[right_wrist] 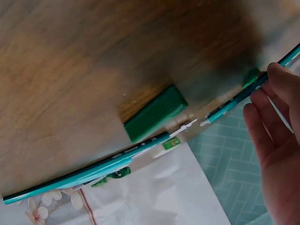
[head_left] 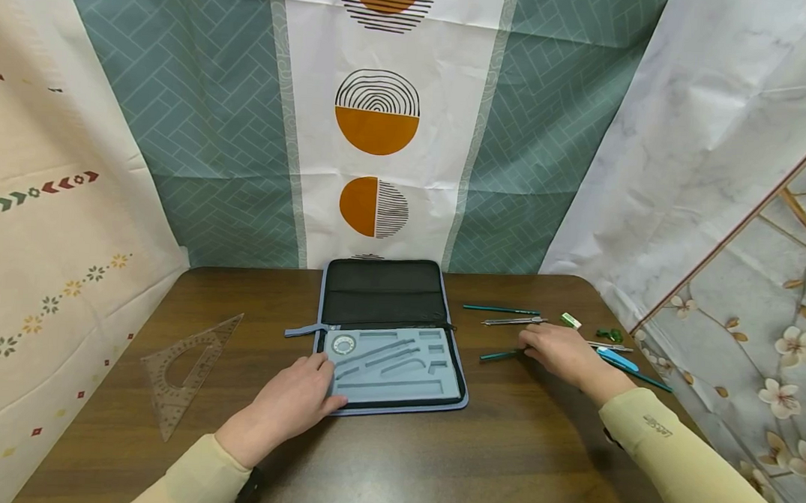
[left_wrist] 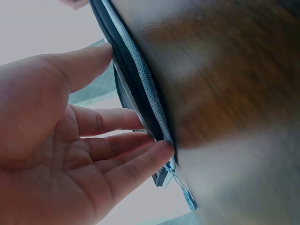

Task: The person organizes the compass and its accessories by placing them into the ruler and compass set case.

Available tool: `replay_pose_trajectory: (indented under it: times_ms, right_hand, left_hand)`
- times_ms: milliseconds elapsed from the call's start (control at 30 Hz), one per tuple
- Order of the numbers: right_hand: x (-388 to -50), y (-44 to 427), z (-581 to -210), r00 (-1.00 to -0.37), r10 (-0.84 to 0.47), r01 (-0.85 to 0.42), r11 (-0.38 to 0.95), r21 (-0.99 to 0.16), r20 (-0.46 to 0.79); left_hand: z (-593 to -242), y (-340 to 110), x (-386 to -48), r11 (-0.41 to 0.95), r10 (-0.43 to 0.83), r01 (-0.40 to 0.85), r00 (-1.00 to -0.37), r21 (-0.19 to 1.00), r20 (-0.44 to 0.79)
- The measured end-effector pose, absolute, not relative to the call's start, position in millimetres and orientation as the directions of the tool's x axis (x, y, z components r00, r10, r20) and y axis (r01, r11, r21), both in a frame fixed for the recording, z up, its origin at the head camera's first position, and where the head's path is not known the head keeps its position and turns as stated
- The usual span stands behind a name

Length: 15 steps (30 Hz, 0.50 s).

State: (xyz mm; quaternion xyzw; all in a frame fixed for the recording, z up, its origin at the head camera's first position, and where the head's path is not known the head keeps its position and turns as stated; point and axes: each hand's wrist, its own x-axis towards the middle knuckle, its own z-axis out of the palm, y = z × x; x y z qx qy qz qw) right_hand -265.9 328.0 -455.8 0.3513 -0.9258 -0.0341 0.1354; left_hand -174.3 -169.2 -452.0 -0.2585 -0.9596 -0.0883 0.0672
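The left hand (head_left: 293,398) (left_wrist: 89,136) rests on the front left corner of an unzipped case (head_left: 406,411) (left_wrist: 143,77), its fingers fairly straight at the rim. Inside lies a light blue tray (head_left: 397,376) with shaped hollows; a round pale piece (head_left: 343,344) sits at its back left. Right of the case, the right hand (head_left: 567,358) (right_wrist: 281,136) pinches a teal pencil (head_left: 498,355) (right_wrist: 236,101) between thumb and fingers, low over the table. Its other end is hidden by the hand in the head view.
Behind the right hand lie another teal pencil (head_left: 500,310), a metal compass (head_left: 513,321) and an eraser (head_left: 571,320). Farther right are a green piece (head_left: 609,335) and a light blue item (head_left: 617,358). A clear set square (head_left: 175,390) lies left. A green box (right_wrist: 157,115) shows.
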Motion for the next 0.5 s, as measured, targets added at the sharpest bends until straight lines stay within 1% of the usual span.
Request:
replay_pose_trajectory:
  times_ms: [233,500]
  right_hand:
    - [-268,319,-455,-0.708,-0.649,-0.637,0.757,0.148,0.279]
    - [-267,307,-457,-0.715,-0.616,-0.630,0.773,0.076,0.332]
  left_hand:
    - [-451,-170,-175,0.850,0.486,0.508,-0.859,0.144,0.161]
    - [-451,-171,-176,0.844,0.493,0.513,-0.857,0.157,0.153]
